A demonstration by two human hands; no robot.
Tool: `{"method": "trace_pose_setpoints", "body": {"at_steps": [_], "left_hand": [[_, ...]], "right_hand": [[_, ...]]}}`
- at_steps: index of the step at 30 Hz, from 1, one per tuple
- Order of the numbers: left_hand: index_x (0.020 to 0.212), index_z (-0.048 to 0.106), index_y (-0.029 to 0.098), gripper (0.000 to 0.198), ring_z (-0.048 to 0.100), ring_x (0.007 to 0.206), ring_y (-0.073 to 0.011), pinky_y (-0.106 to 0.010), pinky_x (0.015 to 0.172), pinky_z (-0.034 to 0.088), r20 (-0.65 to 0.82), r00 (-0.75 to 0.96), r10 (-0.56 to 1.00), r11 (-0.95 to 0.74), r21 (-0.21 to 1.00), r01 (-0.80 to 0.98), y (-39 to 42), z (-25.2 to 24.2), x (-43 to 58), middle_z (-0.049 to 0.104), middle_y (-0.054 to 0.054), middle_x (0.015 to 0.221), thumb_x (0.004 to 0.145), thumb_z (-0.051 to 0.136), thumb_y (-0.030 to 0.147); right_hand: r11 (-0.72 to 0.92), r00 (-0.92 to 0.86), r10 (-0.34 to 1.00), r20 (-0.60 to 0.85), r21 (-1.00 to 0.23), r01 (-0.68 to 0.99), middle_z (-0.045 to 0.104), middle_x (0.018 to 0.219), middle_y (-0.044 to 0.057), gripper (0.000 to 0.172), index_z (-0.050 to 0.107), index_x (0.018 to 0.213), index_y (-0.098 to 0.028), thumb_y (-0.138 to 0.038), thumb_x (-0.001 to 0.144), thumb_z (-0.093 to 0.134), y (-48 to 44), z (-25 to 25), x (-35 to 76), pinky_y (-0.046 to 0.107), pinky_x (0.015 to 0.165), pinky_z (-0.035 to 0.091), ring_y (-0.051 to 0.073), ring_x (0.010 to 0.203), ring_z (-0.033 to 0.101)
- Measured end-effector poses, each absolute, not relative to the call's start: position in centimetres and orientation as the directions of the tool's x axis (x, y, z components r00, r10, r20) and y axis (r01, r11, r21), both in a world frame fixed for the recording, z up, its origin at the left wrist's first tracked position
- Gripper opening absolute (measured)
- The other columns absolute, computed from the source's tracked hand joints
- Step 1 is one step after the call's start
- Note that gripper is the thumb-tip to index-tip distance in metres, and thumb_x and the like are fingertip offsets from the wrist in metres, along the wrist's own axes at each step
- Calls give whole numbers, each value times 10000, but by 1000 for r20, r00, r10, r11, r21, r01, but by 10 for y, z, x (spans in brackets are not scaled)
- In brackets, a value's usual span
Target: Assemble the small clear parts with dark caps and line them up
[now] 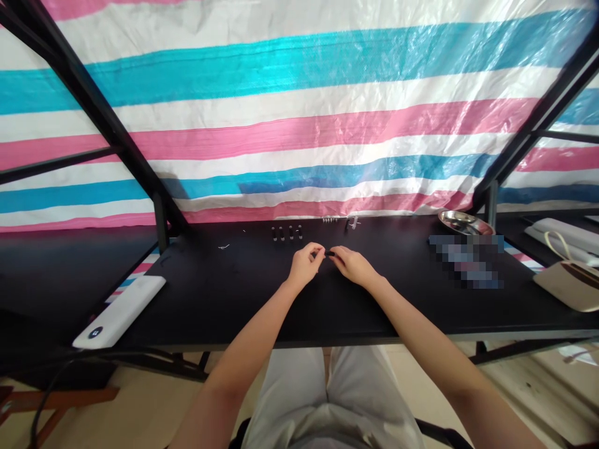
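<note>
Both of my hands meet over the middle of the black table (224, 299). My left hand (305, 264) is curled, its fingertips pinched near a tiny thing I cannot make out. My right hand (352, 264) pinches a small black part (331, 253) between thumb and fingers, held right against the left fingertips. Behind the hands, several small black parts (286, 233) stand in a row, and a few small metal pieces (339, 221) lie near the table's far edge.
A white power bank (120, 312) lies at the table's left front corner. A round metal dish (463, 221) sits at the far right, next to a blurred patch. A beige bag (568, 280) rests on the right. Black frame posts (160, 221) rise at both sides before a striped tarp (299, 112).
</note>
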State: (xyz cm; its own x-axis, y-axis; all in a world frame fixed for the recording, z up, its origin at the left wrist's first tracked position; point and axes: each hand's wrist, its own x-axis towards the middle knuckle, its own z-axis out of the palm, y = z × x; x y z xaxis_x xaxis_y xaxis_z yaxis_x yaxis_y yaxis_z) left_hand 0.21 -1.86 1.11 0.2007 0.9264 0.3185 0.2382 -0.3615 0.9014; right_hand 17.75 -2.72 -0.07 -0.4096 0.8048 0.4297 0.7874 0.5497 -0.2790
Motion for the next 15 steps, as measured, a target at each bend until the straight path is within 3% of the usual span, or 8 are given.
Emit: {"method": "trace_pose_setpoints", "body": {"at_steps": [7, 12, 15], "left_hand": [[853, 609, 201, 156, 474, 409, -46, -183, 447, 361, 365, 181, 913, -402, 876, 265, -18, 9, 1, 643, -11, 776, 771, 556, 324], [957, 561, 198, 254, 478, 393, -35, -184, 412, 359, 355, 110, 928, -369, 916, 159, -18, 8, 4, 624, -18, 846, 757, 569, 354], [928, 537, 180, 266, 463, 350, -41, -189, 358, 316, 252, 31, 967, -252, 968, -7, -13, 8, 3, 615, -16, 789, 757, 554, 383]], "right_hand": [[528, -398, 828, 396, -308, 791, 584, 962, 96, 206, 474, 1052, -172, -242, 907, 345, -23, 1, 165, 262, 657, 430, 169, 764, 593], [497, -318, 862, 395, -532, 685, 566, 768, 30, 155, 442, 954, -184, -301, 893, 361, -11, 1, 154, 252, 582, 402, 149, 630, 553], [448, -231, 890, 393, -660, 603, 540, 680, -10, 159, 436, 889, -198, -351, 868, 396, 5, -2, 149, 252, 570, 392, 135, 568, 516]]}}
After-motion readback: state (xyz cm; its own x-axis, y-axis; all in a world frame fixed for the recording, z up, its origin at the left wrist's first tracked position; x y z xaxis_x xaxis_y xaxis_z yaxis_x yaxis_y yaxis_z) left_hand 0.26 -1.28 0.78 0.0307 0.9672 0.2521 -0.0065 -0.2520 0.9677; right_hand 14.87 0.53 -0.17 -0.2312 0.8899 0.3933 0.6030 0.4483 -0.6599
